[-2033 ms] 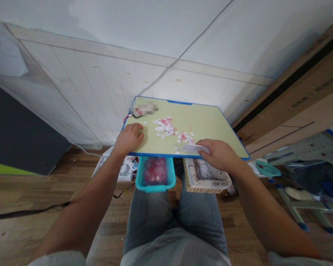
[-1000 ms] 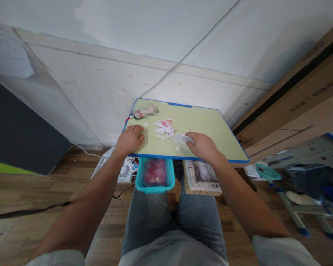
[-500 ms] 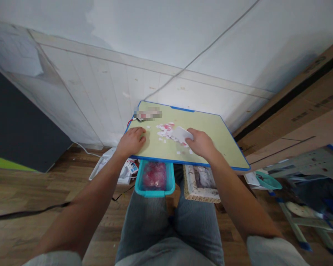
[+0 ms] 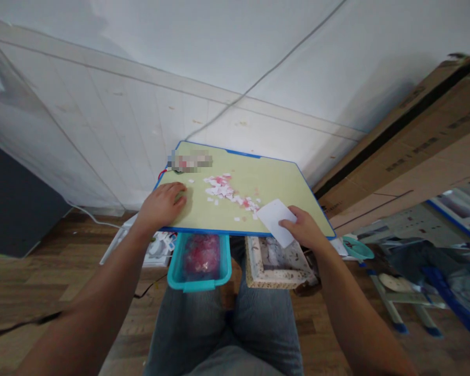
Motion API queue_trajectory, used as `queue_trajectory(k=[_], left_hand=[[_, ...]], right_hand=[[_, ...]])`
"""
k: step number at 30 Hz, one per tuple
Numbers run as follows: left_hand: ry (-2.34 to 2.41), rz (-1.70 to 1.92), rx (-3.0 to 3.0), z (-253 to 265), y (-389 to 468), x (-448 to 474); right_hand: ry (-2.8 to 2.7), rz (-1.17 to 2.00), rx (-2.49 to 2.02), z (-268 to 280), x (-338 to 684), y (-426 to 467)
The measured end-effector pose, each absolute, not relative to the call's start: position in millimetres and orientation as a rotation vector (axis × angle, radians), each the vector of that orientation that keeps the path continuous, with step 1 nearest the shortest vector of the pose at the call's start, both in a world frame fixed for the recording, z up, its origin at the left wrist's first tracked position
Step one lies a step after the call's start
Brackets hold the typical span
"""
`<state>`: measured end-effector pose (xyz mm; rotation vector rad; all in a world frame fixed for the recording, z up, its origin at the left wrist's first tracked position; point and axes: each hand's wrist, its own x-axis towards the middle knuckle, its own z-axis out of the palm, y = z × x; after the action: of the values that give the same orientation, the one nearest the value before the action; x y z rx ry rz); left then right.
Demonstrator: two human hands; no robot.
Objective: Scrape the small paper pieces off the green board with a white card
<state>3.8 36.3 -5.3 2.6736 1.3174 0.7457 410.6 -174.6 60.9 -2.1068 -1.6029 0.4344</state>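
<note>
My right hand [image 4: 304,225] pinches a flat white card [image 4: 277,219] at its right side, near the front edge of a pale yellow-green table [image 4: 282,177] with a blue rim. Left of the card, small white and pink paper-like pieces [image 4: 221,189] lie scattered in a band that runs from the middle toward the card. On the table's left front part rests my left hand [image 4: 162,204], palm down with fingers loosely bent and nothing visible in it. Blurred out at the back left corner is an item [image 4: 191,161] I cannot make out.
Below the front edge are a turquoise basket [image 4: 199,285] with a pinkish bag [image 4: 201,256] and a patterned box [image 4: 274,279]. Large cardboard boxes [image 4: 407,151] lean at the right. A grey cable [image 4: 274,68] runs along the wall.
My right hand has moved the card from beside the main pile rightward and toward the front edge; more of its face shows. Some pieces now trail right of the pile. The view has shifted.
</note>
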Motion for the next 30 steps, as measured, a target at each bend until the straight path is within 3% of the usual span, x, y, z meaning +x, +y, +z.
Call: queue_trajectory(k=[17,23,30], left_hand=[[1.367,0.601,2.557,12,29,9],[1.399,0.552,2.567,17,26,13],[1.435,0.532,2.611,10,30,13]], right_hand=[[-1.788,0.768,-1.812,94,412,-156],[-2.117,0.785,-1.761,107,422,-133],[-2.274,0.747,-1.811,117,467,-165]])
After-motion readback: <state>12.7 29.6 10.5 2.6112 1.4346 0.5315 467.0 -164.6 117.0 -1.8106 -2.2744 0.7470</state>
